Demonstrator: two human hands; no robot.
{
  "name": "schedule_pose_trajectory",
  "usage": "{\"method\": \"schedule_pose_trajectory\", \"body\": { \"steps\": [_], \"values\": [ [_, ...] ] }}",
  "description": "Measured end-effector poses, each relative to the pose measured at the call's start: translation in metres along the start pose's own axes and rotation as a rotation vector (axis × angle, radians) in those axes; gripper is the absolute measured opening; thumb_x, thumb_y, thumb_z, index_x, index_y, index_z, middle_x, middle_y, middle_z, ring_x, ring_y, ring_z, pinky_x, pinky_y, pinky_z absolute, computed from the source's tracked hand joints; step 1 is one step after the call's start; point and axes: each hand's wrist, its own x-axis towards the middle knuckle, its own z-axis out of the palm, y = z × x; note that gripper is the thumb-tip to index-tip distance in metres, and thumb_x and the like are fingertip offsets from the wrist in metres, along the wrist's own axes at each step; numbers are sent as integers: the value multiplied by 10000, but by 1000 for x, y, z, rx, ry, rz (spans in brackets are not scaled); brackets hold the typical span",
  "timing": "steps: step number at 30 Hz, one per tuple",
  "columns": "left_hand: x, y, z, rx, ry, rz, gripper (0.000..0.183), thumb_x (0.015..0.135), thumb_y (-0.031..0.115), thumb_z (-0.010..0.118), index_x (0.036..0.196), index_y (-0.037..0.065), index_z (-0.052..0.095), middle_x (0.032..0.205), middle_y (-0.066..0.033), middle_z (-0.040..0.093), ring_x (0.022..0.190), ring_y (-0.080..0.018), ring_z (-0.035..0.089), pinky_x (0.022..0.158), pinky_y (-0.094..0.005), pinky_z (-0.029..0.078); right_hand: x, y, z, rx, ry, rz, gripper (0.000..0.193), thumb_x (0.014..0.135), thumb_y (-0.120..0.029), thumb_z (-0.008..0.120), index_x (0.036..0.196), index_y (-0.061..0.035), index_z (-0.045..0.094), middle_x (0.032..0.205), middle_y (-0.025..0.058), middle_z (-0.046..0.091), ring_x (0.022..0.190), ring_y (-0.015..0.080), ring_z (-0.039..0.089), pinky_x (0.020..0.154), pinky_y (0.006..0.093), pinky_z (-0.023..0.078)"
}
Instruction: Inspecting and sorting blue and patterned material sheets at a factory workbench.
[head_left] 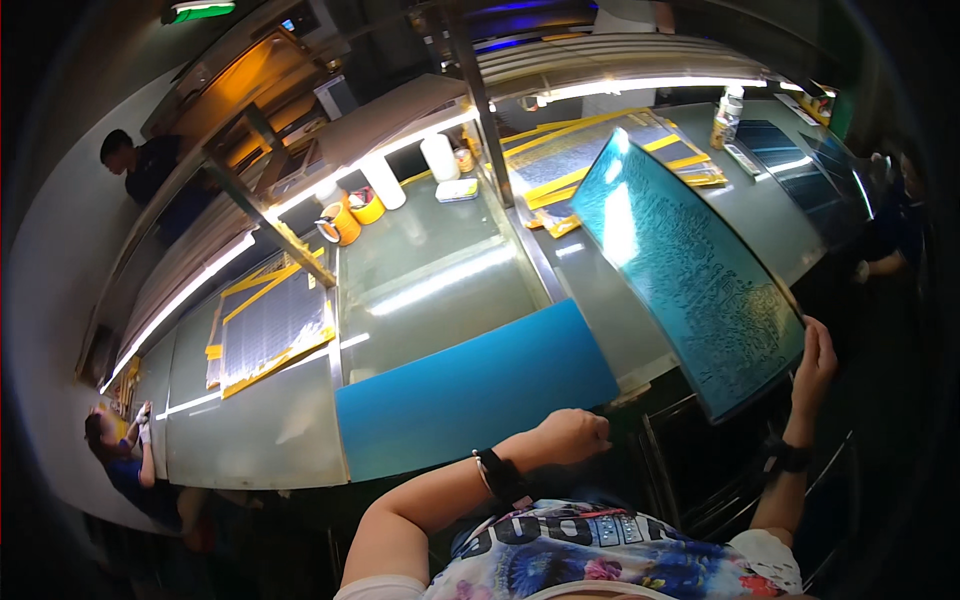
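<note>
Right grip: closed around teal panel edge | Left grip: loosely fisted, contents hidden

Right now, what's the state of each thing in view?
Teal panel: raised, tilted
Right hand: gripping teal panel's edge
Left hand: curled, nothing visible in it
Blue panel: flat on bench
Taped panels: lying on bench
Strip lights: lit
White cylinders: upright

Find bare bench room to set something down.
Bare bench: between the orange tape roll and flat blue panel; also left of that panel, nearer than the left taped sheet. Crowded: yellow-taped stack behind the raised textured panel.
</note>
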Motion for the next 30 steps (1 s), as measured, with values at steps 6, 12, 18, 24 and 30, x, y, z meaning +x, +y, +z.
{"method": "schedule_pose_trajectory", "body": {
  "steps": [6, 12, 18, 24, 30],
  "values": [
    [36, -12, -31, 81, 332, 123, 198, 854, 265, 595, 951, 93, 609, 966, -105, 589, 938, -310, 570, 790, -394, 466, -55, 94, 59, -77, -190, 164, 300, 859, -127, 616, 1134, -16, 565, 1122, 116, 595, 1082, 256, 539, 928, 339, 419],
    [92, -44, -32, 415, 542, 2, 568, 860, 390, 579, 1329, 105, 434, 1420, -114, 359, 1325, -315, 305, 1034, -471, 315, -103, -46, 97, -317, -747, -463, 554, 656, -359, 772, 1044, -33, 545, 1295, 180, 482, 1232, 434, 400, 1034, 487, 331],
    [119, -50, -4, 521, 382, -70, 717, 869, 550, 471, 1418, 110, 331, 1497, -100, 254, 1402, -283, 167, 1082, -559, 188, -98, -47, 86, -297, -1007, -601, 563, 567, -225, 825, 1013, -34, 539, 1322, 218, 456, 1235, 459, 400, 956, 450, 431],
    [101, -54, -13, 337, 509, -31, 648, 778, 420, 655, 1314, 109, 465, 1424, -116, 365, 1349, -311, 275, 1067, -559, 215, -93, -32, 104, -165, -1059, -730, 465, 592, -150, 781, 974, -4, 559, 1271, 222, 503, 1188, 437, 461, 922, 441, 455],
    [136, -62, 11, 266, 548, 70, 721, 732, 489, 670, 1303, 86, 490, 1421, -132, 367, 1374, -319, 215, 1095, -561, 127, -108, 2, 90, -173, -813, -809, 393, 890, -317, 599, 1189, -61, 610, 1181, 117, 618, 1179, 410, 498, 1037, 428, 381]
  ]
}}
